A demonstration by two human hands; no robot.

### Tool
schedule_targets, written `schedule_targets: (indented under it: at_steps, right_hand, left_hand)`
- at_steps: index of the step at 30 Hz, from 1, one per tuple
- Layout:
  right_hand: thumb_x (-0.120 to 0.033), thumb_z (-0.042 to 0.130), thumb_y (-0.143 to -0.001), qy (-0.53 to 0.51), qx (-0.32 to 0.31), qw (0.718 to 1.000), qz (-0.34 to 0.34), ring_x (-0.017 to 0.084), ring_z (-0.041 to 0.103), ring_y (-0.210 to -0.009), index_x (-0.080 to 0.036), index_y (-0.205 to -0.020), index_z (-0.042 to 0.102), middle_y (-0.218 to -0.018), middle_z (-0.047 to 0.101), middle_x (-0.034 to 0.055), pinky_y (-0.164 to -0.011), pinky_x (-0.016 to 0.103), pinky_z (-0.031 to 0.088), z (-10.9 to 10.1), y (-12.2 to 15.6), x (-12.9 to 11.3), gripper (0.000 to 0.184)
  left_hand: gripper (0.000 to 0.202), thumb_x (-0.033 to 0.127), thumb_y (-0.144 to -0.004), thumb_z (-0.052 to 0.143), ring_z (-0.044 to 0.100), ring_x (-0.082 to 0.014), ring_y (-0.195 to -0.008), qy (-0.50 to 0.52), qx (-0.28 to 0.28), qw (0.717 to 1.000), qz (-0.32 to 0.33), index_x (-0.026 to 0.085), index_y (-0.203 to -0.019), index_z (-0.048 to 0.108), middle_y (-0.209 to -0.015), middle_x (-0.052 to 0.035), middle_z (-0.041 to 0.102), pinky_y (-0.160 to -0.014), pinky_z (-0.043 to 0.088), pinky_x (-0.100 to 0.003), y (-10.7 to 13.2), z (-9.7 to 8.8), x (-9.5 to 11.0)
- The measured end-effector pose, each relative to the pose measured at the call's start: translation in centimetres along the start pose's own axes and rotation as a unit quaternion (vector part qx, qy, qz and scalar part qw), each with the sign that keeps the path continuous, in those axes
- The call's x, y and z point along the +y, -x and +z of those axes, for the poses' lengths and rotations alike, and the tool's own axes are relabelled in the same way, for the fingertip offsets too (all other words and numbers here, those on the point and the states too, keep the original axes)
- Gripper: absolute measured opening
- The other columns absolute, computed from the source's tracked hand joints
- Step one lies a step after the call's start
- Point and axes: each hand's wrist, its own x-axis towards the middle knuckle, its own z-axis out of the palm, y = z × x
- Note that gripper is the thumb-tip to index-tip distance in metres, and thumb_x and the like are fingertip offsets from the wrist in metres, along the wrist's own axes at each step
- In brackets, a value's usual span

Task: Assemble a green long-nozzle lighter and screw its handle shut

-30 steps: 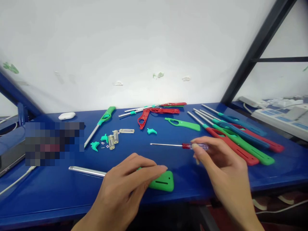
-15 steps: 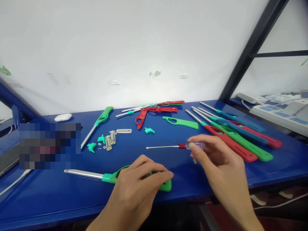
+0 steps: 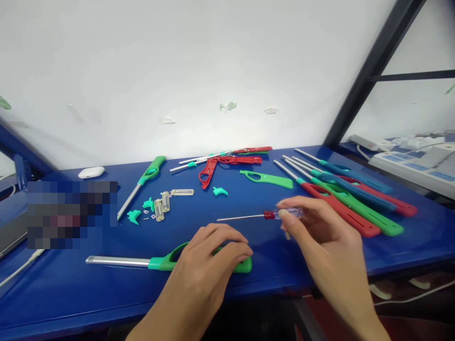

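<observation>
A green stick lighter lies near the table's front edge, its metal tube pointing left. My left hand is closed over its handle, hiding much of the grip and trigger area. In my right hand, pinched between thumb and fingers, is a small screwdriver with a clear and red handle. Its thin shaft points left, above the tabletop and apart from the lighter. Beyond the hands lie a green handle half, a teal trigger and clear fuel tanks.
Several assembled lighters lie fanned at the right. Opened red casings and metal tubes rest by the wall. Another green lighter and a white earphone case are at the back left. A pixelated patch covers the left side.
The green lighter under my left hand has turned slightly, its tube end shifting left and a little nearer. My right hand keeps the screwdriver in nearly the same place.
</observation>
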Motion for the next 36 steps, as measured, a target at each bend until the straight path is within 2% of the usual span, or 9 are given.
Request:
schedule_targets:
  at_steps: [5, 10, 15, 22, 26, 29, 36]
  right_hand:
    - [-0.035, 0.077, -0.096, -0.005, 0.002, 1.0, -0.011, 0.006, 0.067, -0.067, -0.034, -0.103, 0.077, -0.092, 0.076, -0.0057, -0.064, 0.011, 0.057, 0.2, -0.1, 0.0, 0.007]
    - [-0.036, 0.078, -0.095, -0.005, 0.001, 1.0, -0.006, 0.008, 0.068, -0.068, -0.032, -0.103, 0.077, -0.094, 0.077, -0.0039, -0.064, 0.014, 0.058, 0.1, 0.0, 0.0, 0.009]
    - [-0.036, 0.08, -0.094, -0.022, 0.011, 1.0, -0.006, 0.01, 0.07, -0.07, -0.031, -0.106, 0.077, -0.098, 0.078, -0.002, -0.063, 0.018, 0.061, 0.1, 0.0, 0.1, 0.013]
    - [-0.035, 0.08, -0.095, -0.061, 0.069, 0.996, -0.013, 0.012, 0.072, -0.082, -0.032, -0.122, 0.072, -0.099, 0.076, -0.0013, -0.069, 0.02, 0.061, 0.4, 0.1, 0.4, 0.029]
    - [-0.032, 0.078, -0.097, -0.102, 0.108, 0.989, -0.028, 0.015, 0.074, -0.091, -0.03, -0.124, 0.068, -0.099, 0.074, -0.0012, -0.083, 0.026, 0.062, 0.6, 0.1, 0.7, 0.029]
    - [-0.03, 0.078, -0.098, -0.135, 0.129, 0.982, -0.038, 0.018, 0.076, -0.098, -0.03, -0.124, 0.066, -0.1, 0.072, -0.0006, -0.091, 0.033, 0.061, 0.8, 0.1, 0.8, 0.029]
    - [-0.027, 0.08, -0.096, -0.167, 0.177, 0.969, -0.046, 0.017, 0.074, -0.089, -0.03, -0.123, 0.069, -0.1, 0.072, -0.0005, -0.082, 0.032, 0.059, 0.8, 0.0, 0.6, 0.029]
  left_hand:
    - [0.022, 0.003, -0.104, 0.056, 0.064, -0.0129, -0.102, -0.001, -0.016, 0.999, -0.03, 0.022, -0.111, 0.066, -0.113, 0.0005, 0.068, -0.094, 0.049, -0.025, -0.1, 0.2, -0.1]
    - [0.023, 0.004, -0.105, 0.056, 0.066, -0.0135, -0.099, 0.002, -0.017, 0.999, -0.032, 0.023, -0.112, 0.067, -0.112, 0.0004, 0.069, -0.093, 0.051, -0.026, -0.1, 0.1, 0.0]
    - [0.031, -0.002, -0.102, 0.056, 0.066, -0.0117, -0.101, 0.023, -0.033, 0.998, -0.047, 0.024, -0.114, 0.066, -0.114, 0.0017, 0.069, -0.095, 0.049, -0.024, 0.1, 0.0, 0.1]
    - [0.024, 0.002, -0.104, 0.057, 0.064, -0.0113, -0.101, 0.036, -0.031, 0.998, -0.048, 0.023, -0.111, 0.066, -0.112, 0.0018, 0.068, -0.095, 0.048, -0.023, 0.0, -0.2, 0.0]
    - [0.029, 0.0, -0.104, 0.056, 0.063, -0.0102, -0.106, 0.044, -0.067, 0.995, -0.064, 0.024, -0.116, 0.065, -0.118, 0.0022, 0.067, -0.098, 0.046, -0.021, 0.3, -0.3, -0.2]
    - [0.028, 0.001, -0.105, 0.055, 0.063, -0.0097, -0.107, 0.049, -0.064, 0.995, -0.063, 0.024, -0.117, 0.065, -0.119, 0.0017, 0.066, -0.099, 0.046, -0.02, 0.5, -0.3, -0.2]
    - [0.028, 0.008, -0.104, 0.053, 0.069, -0.0126, -0.107, 0.037, -0.055, 0.993, -0.096, 0.025, -0.118, 0.071, -0.12, -0.0017, 0.07, -0.096, 0.054, -0.022, 0.0, -0.9, 0.8]
